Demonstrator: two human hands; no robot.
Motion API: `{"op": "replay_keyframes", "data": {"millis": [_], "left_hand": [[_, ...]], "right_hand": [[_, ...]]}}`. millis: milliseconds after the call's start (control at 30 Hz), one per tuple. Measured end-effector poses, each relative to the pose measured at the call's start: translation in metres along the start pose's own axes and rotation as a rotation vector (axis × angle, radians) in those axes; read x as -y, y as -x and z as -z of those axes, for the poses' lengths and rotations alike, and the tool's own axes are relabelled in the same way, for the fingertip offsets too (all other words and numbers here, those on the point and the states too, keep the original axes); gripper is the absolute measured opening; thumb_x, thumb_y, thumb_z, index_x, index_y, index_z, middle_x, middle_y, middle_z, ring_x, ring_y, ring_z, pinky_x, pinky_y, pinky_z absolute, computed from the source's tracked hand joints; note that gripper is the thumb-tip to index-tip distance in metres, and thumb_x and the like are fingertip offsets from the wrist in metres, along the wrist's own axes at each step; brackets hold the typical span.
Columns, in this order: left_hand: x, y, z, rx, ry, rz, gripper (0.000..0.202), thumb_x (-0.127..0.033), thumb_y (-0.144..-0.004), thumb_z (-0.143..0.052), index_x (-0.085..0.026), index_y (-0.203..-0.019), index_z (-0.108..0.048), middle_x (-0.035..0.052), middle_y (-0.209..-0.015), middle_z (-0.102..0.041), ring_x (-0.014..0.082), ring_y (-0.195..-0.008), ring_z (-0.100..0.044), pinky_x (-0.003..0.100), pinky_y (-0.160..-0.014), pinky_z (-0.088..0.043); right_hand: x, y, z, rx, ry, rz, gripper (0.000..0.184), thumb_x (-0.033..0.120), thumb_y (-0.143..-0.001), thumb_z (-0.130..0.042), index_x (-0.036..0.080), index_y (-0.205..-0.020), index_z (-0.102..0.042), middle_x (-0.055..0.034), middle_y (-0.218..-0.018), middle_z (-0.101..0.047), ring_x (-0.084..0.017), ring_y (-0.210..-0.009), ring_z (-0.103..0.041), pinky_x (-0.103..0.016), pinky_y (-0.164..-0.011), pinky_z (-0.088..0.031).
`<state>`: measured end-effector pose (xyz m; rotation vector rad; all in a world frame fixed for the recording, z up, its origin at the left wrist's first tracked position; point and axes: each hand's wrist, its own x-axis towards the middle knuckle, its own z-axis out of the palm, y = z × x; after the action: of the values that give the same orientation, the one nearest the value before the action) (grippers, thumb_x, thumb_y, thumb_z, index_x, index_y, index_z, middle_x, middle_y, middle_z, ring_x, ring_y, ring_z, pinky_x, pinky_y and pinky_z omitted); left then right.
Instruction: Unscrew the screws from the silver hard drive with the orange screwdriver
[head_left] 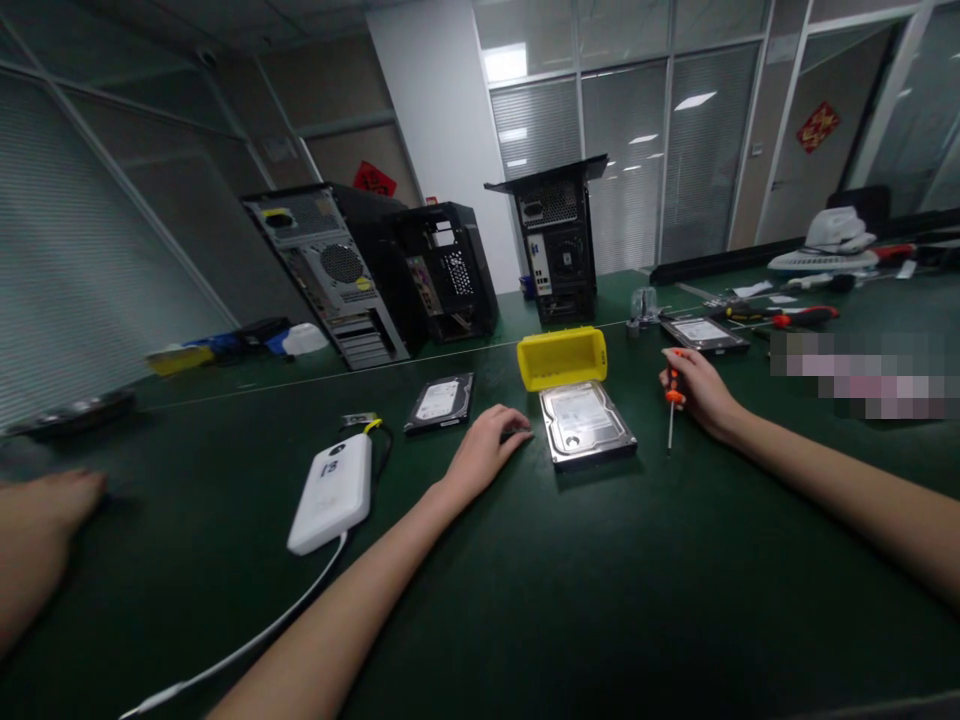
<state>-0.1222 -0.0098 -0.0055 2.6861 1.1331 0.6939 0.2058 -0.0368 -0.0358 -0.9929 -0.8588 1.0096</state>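
1. Nearest the camera, at 7 o'clock in the view, a white cable point(247, 640) runs up to a white power bank point(331, 492) on the green table point(570, 600). At 9 o'clock another person's hand point(45, 520) lies flat by the edge.
2. The left hand point(486, 445) lies palm down with its fingers loosely spread, gripping nothing. Its fingertips reach toward the hard drive point(587, 423) from the drive's 9 o'clock. I cannot tell whether they touch it.
3. The hard drive lies flat, label up, in the middle of the view. A yellow tray point(562, 357) sits just behind it at 12 o'clock.
4. The right hand point(697, 390), at the drive's 3 o'clock, has its fingers closed round the orange grip of a screwdriver point(671, 410). The shaft points down at the table, clear of the drive.
5. In my judgement, good work here means pressing the free palm on the casing so the drive cannot slide. The blade should sit square and upright in each screw head.
6. A second drive point(440, 402) lies at 10 o'clock, and computer towers point(337, 270) stand at 11 to 12 o'clock.
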Motion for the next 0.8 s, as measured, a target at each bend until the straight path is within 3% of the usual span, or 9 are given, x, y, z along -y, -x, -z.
{"op": "replay_keyframes", "data": {"millis": [333,567,800], "left_hand": [[-0.004,0.002,0.003,-0.034,-0.037,0.039,0.015,-0.032,-0.089,-0.050,-0.022,-0.090,-0.061,0.0039,-0.092,-0.063,0.0205,-0.088,-0.060,0.034,-0.077,-0.047],[-0.015,-0.003,-0.005,-0.194,0.338,0.184,0.022,-0.038,-0.087,-0.052,-0.018,-0.091,-0.059,0.0046,-0.087,-0.070,0.0161,-0.074,-0.065,0.029,-0.070,-0.050],[-0.023,-0.006,-0.011,-0.221,0.377,0.164,0.019,-0.032,-0.083,-0.060,-0.019,-0.096,-0.061,0.0048,-0.094,-0.071,0.0188,-0.087,-0.066,0.029,-0.068,-0.048]], "right_hand": [[0.001,0.003,0.001,0.008,0.015,0.006,0.038,0.046,-0.075,-0.064,0.022,-0.099,-0.046,0.0052,-0.060,-0.055,-0.006,-0.038,-0.044,-0.016,-0.031,-0.032],[-0.001,0.001,0.003,0.013,0.030,-0.006,0.038,0.047,-0.074,-0.064,0.023,-0.099,-0.047,0.0049,-0.061,-0.055,-0.007,-0.039,-0.044,-0.016,-0.031,-0.033],[-0.003,0.000,0.002,0.022,0.038,0.020,0.037,0.046,-0.076,-0.064,0.022,-0.099,-0.047,0.0049,-0.059,-0.055,-0.006,-0.038,-0.043,-0.016,-0.031,-0.032]]}}
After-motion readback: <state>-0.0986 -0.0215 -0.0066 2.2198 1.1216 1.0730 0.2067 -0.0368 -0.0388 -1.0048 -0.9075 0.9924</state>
